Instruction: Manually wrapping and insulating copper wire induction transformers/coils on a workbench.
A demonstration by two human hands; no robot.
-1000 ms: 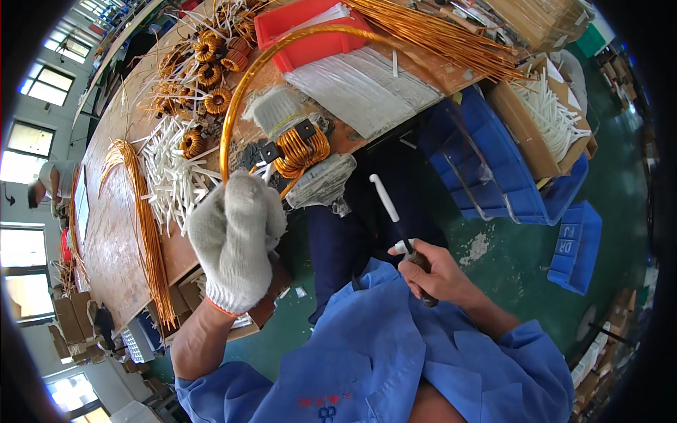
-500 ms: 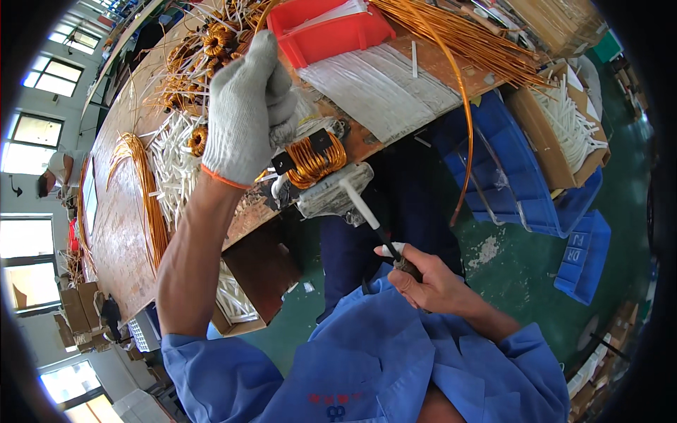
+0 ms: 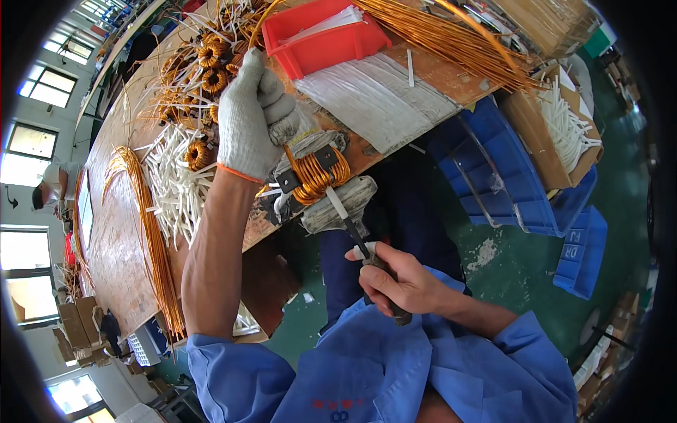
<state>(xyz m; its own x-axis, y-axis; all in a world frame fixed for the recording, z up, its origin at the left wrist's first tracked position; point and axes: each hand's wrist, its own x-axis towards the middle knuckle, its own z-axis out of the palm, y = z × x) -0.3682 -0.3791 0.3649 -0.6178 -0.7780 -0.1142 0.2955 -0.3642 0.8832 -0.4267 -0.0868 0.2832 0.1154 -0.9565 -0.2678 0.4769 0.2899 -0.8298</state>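
My left hand (image 3: pixel 248 123), in a white knit glove with an orange cuff, is closed in a fist above the table edge. A thick copper wire (image 3: pixel 258 34) rises from the top of that fist. Just below and right of it, a copper coil (image 3: pixel 321 175) with black end blocks sits on a whitish, wrapped support (image 3: pixel 342 206). Wrapped round the dark handle of a hand tool (image 3: pixel 355 234) is my bare right hand (image 3: pixel 403 283), with white tape on one finger. The tool's white-sleeved tip meets the coil's lower side; whether it goes between turns cannot be seen.
Wound copper rings (image 3: pixel 211 55) and white sleeves (image 3: pixel 176 187) lie on the table's left. A red bin (image 3: pixel 317 46) stands behind a plastic-covered patch (image 3: pixel 381 95). Copper rods (image 3: pixel 437 39) lie far right. Blue crates (image 3: pixel 493 169) and a carton of white tubes (image 3: pixel 564 127) flank the table.
My right hand has moved up and left, bringing the tool's tip to the coil. The left fist has dropped slightly. The long wire that hung at the right has swung up toward the back.
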